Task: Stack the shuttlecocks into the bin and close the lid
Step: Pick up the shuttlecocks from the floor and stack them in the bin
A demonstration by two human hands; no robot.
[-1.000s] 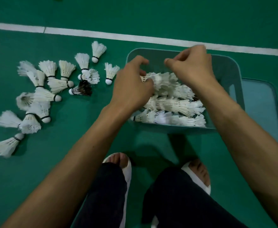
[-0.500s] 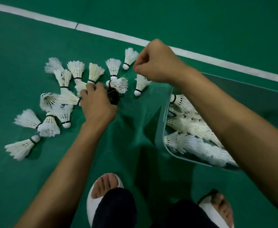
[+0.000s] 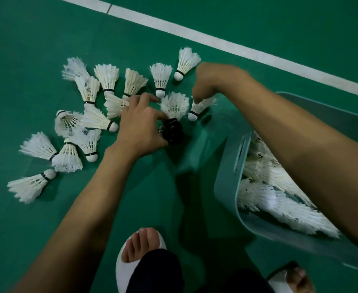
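Curling round black shuttlecock (image 3: 173, 132), left hand (image 3: 139, 127) fingers are hiding its cork. Over white shuttlecock (image 3: 198, 108), right hand (image 3: 214, 81) fingers are tucking under palm; cannot tell grip. At right, bin (image 3: 229, 176) is holding stacked shuttlecocks (image 3: 269, 199), far side cut off by forearm (image 3: 300, 144) and frame edge.

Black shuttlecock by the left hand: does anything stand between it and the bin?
Nothing lies on the floor between the black shuttlecock and the bin. Only the right forearm crosses above the bin's open top, so it may need to move aside first.
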